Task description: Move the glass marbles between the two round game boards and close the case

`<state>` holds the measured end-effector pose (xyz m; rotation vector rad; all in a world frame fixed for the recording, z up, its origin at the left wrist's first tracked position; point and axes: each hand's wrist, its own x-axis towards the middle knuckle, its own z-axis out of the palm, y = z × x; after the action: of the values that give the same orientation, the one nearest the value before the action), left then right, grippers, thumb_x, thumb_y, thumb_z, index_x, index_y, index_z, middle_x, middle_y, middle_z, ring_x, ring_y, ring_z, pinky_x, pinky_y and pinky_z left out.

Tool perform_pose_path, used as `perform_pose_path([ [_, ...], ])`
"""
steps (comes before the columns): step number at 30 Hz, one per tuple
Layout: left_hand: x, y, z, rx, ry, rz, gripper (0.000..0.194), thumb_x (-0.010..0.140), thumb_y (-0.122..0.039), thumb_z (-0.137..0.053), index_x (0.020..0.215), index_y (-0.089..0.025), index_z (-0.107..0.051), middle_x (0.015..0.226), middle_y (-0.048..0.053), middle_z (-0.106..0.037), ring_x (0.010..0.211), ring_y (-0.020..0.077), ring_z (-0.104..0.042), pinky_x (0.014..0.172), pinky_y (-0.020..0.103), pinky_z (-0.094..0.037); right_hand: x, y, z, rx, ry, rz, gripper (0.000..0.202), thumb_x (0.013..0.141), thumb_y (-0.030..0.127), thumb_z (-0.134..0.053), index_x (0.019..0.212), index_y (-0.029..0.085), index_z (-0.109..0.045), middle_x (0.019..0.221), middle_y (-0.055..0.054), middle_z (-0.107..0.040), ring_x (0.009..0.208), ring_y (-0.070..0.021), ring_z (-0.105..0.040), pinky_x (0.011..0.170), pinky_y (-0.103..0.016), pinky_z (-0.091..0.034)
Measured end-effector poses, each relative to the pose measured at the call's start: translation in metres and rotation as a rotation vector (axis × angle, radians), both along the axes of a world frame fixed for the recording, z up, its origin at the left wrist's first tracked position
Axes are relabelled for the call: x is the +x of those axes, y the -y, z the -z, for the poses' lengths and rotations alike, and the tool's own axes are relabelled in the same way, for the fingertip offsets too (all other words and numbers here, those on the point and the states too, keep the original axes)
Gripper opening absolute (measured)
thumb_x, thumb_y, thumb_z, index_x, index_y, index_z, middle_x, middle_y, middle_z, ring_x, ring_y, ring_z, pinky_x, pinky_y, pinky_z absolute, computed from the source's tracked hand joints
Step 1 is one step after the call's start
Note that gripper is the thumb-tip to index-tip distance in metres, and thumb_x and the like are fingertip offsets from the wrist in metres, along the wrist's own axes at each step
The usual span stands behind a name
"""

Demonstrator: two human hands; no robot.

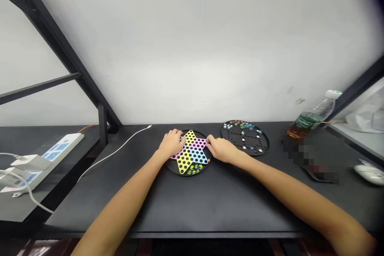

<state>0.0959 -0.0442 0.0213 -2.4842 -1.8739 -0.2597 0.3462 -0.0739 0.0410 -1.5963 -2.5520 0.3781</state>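
Note:
A round black Chinese checkers board (pixel 172 167) lies on the dark table, with a star of yellow, pink and blue points full of holes. Several yellow-green marbles (pixel 195 169) sit in its near rim section. My left hand (pixel 171 144) rests over the board's left side, fingers lying across the left star points and partly covering them. At the right edge, my right hand (pixel 220 148) has its fingers curled together at the tip of the pink point; whatever is between the fingertips is hidden. A small orange bit (pixel 209 160) shows just below that hand.
A second round black board (pixel 246 138) with marbles in its holes lies to the right. Farther right are a bottle (pixel 313 116) and a white mouse (pixel 370 174). A white cable (pixel 112 153) and a power strip (pixel 57 154) lie left. A wall rises behind.

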Motion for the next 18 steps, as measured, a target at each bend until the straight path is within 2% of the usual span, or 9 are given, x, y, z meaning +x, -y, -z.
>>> perform_pose_path([
  [4,-0.0002,-0.0001,0.0,0.002,-0.003,0.002,0.038,0.099,-0.04,-0.036,0.121,-0.02,-0.061,0.123,0.012,-0.062,0.112,0.0269,-0.057,0.095,0.04,-0.044,-0.0082,0.0083,-0.0079,-0.04,0.21,-0.054,0.034,0.103,0.038,-0.039,0.111,0.014,-0.06,0.108,-0.02,-0.07,0.098,-0.0304,-0.069,0.082,-0.035,-0.048],
  [8,-0.0003,-0.0002,-0.0008,-0.003,-0.004,0.0,0.038,0.1,-0.04,-0.036,0.121,-0.02,-0.061,0.123,0.011,-0.062,0.113,0.0267,-0.057,0.096,0.04,-0.044,-0.011,0.0087,-0.0094,0.0,0.229,-0.058,0.035,0.104,0.037,-0.037,0.113,0.013,-0.06,0.108,-0.02,-0.07,0.099,-0.0316,-0.07,0.081,-0.036,-0.05],
  [13,-0.0005,-0.0005,-0.0008,-0.008,-0.003,0.003,0.039,0.1,-0.038,-0.033,0.122,-0.02,-0.06,0.124,0.011,-0.062,0.113,0.0268,-0.056,0.096,0.041,-0.044,-0.0095,0.0083,-0.0065,0.042,0.225,-0.005,0.039,0.106,0.034,-0.023,0.116,0.013,-0.054,0.098,-0.02,-0.071,0.09,-0.0319,-0.072,0.077,-0.039,-0.052],
  [18,-0.0007,-0.0008,0.0001,0.004,-0.006,0.013,0.04,0.1,-0.038,-0.032,0.121,-0.019,-0.06,0.122,0.011,-0.062,0.111,0.0273,-0.057,0.095,0.042,-0.045,-0.01,0.009,-0.0039,0.03,0.253,-0.031,0.033,0.103,0.026,-0.028,0.115,0.01,-0.054,0.098,-0.022,-0.07,0.091,-0.0343,-0.071,0.075,-0.041,-0.053],
])
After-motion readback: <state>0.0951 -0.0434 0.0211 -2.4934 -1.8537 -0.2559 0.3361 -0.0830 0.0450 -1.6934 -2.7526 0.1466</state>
